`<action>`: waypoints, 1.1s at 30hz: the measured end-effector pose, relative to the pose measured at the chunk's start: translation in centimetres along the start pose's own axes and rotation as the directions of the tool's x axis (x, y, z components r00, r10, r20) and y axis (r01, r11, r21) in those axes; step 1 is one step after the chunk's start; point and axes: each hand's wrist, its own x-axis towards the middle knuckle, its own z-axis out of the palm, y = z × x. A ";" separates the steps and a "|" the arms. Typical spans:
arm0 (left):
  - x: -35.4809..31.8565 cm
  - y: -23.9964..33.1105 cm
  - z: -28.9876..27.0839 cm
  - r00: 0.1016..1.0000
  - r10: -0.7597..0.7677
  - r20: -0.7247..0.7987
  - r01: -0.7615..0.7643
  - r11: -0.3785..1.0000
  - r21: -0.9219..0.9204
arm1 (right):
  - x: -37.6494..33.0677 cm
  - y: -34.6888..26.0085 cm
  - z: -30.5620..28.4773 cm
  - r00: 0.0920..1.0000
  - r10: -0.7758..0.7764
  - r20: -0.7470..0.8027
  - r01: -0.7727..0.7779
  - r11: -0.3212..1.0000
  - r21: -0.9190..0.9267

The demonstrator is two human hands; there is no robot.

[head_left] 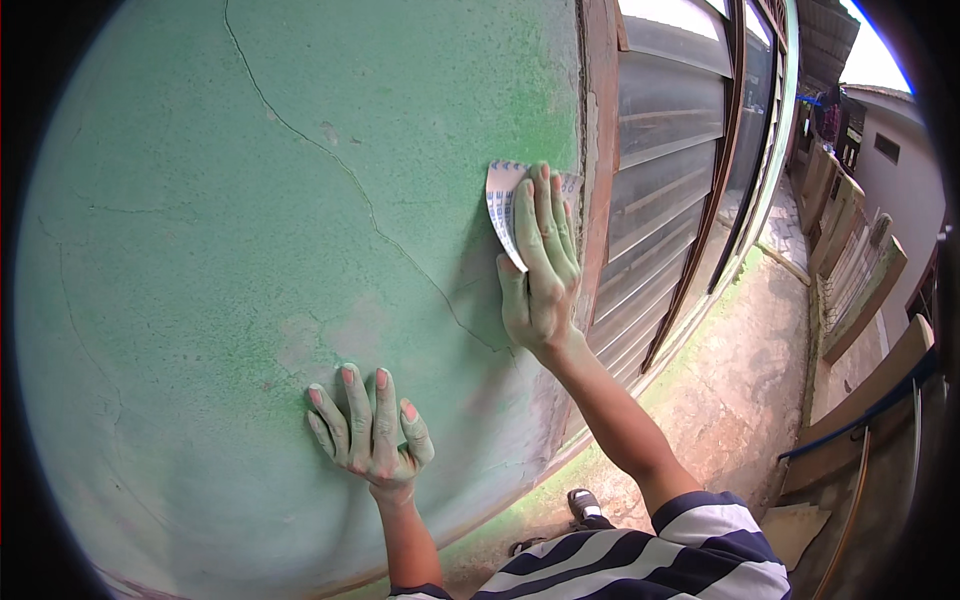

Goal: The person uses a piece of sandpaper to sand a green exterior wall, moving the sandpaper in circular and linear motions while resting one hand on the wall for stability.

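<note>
My right hand [545, 265] presses a sheet of sandpaper [503, 205] flat to the green wall [300, 240], close beside the window frame. The printed back of the sheet faces me, and its left edge curls away from the wall. Its grit side is hidden. Lower and to the left, my left hand [375, 430] rests its spread fingertips on the wall with nothing in it. Pale green dust coats both hands. A long thin crack [350, 180] runs down the wall between them, and dull scuffed patches show above the left hand.
A brown wooden window frame [603, 130] with glass louvres [665, 150] borders the wall on the right. Beyond lies a dusty concrete walkway [740, 350] with a low fence [850, 260]. Boards and a thin pole [850, 510] lean at lower right. My shoe [584, 503] is below.
</note>
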 end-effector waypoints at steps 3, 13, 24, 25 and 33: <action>0.1 -0.3 0.0 0.999 0.038 0.016 -0.038 0.999 0.037 | -2.1 0.1 -0.2 0.999 0.014 0.046 -0.012 0.999 -0.045; -0.7 -0.5 -0.1 0.997 0.070 -0.043 -0.077 0.978 -0.194 | 3.4 0.0 -0.4 0.998 0.023 -0.056 -0.022 1.000 0.017; 16.9 -1.7 -2.4 0.883 0.464 0.068 -0.462 0.886 -0.042 | 7.2 0.7 -0.6 0.999 -0.039 -0.018 0.039 0.999 0.014; 19.5 -1.6 -2.4 0.883 0.466 0.054 -0.468 0.883 0.035 | 7.0 0.6 -0.5 0.999 -0.029 -0.034 0.029 1.000 -0.002; 27.4 -0.5 -0.8 0.847 0.523 0.091 -0.524 0.796 0.304 | 2.5 -0.5 -1.3 0.998 0.053 0.025 -0.053 0.998 0.017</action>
